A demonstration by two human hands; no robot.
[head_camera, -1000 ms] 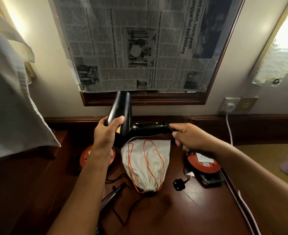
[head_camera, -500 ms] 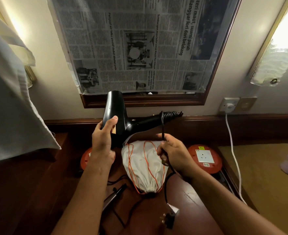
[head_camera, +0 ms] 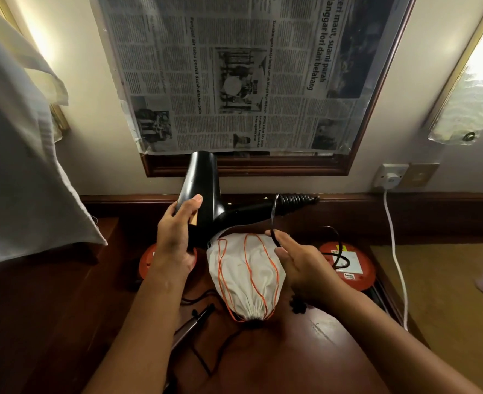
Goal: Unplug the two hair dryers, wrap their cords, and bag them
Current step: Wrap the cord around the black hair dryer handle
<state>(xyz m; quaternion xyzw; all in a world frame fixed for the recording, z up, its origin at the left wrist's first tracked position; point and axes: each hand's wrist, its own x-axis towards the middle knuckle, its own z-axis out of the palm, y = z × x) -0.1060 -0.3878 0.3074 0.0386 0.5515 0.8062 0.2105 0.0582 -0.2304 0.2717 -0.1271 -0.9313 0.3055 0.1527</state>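
Left hand (head_camera: 175, 240) clamps the hair dryer (head_camera: 203, 194), right hand (head_camera: 300, 263) pinches its cord (head_camera: 274, 220) — loose slack could snag and unravel the wrap.

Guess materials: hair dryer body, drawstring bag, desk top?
Hair dryer: probably hard plastic, black and semi-gloss; a soft highlight runs along the barrel.
Drawstring bag: off-white woven cloth, matte, gathered into pleats at the neck, with orange cord.
Desk: looks like dark varnished wood, glossy, with window glare.

Head-worn camera looks forward and down, close over the desk (head_camera: 305, 351).
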